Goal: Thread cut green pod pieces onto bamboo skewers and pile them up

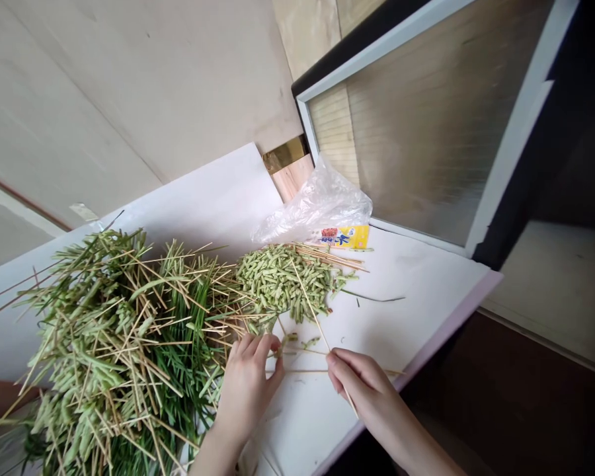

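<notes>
Our right hand (pixel 364 383), nearest us, has its fingers pinching a thin stick (pixel 311 305), which looks bare, while our left hand (pixel 248 373) curls its fingers beside it; whether they grip anything we cannot tell. We judge much done from the big heap of sticks and greens (pixel 114 357) left of our fingers; the loose green pieces (pixel 272 277) just beyond them, on the surface (pixel 416 271), seem left to handle.

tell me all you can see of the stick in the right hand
The stick is thin, straight and pale tan, and looks like wood or bamboo. It slants, pinched in the right hand. Its long upper part looks bare and points toward the pile of green pieces; a shorter end juts below the hand. Whether its tip touches the pile is unclear.
</notes>
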